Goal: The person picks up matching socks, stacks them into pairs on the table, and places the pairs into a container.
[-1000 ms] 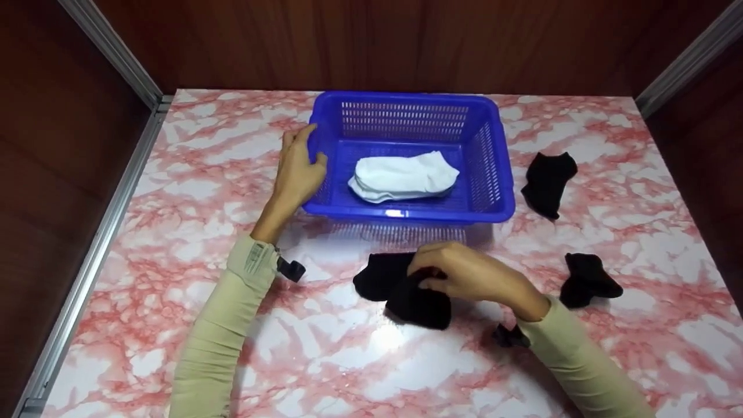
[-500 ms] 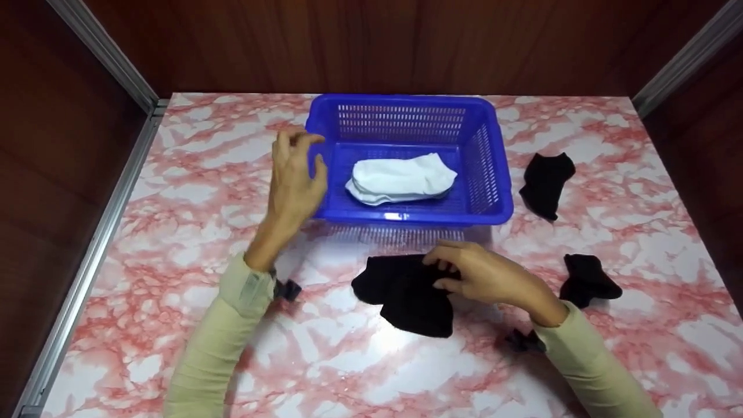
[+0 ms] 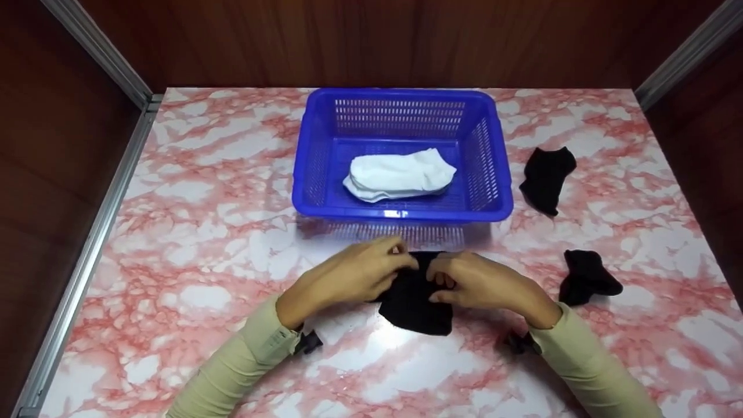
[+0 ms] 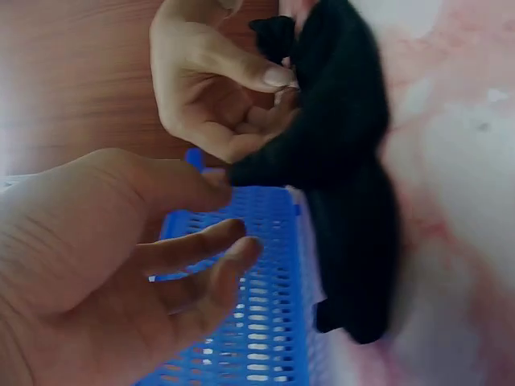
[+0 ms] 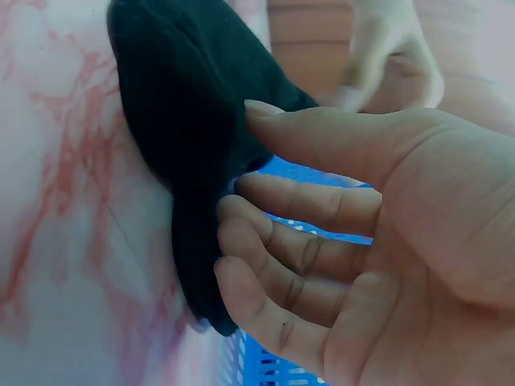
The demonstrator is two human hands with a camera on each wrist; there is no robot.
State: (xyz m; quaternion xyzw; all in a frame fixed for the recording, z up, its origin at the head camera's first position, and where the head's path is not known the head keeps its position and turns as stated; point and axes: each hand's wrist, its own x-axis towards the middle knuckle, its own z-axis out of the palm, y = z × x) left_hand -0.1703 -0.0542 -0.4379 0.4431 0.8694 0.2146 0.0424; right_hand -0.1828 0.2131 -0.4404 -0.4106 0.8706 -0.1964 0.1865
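Note:
On the table in front of the basket, a black sock (image 3: pixel 415 310) lies between both hands, overlapping another black sock part mostly hidden behind the left hand. The left hand (image 3: pixel 357 273) pinches the raised edge of the black sock (image 4: pixel 346 104) between thumb and index finger, its other fingers loosely bent. The right hand (image 3: pixel 484 284) holds the sock's right side; in the right wrist view its thumb (image 5: pixel 298 133) presses the black sock (image 5: pixel 185 96), with bent fingers against it from below. White socks (image 3: pixel 400 173) lie stacked inside the blue basket (image 3: pixel 400 216).
Two more dark bundles lie on the right: a black sock (image 3: pixel 547 180) beside the basket and a crumpled black sock (image 3: pixel 587 277) nearer the right arm. Brown wooden panels (image 3: pixel 371 43) enclose the marbled table (image 3: pixel 191 232) at the back and sides.
The left hand has left the basket's left rim and come down to the black sock. The right hand shifted slightly right as the upper sock was spread downward.

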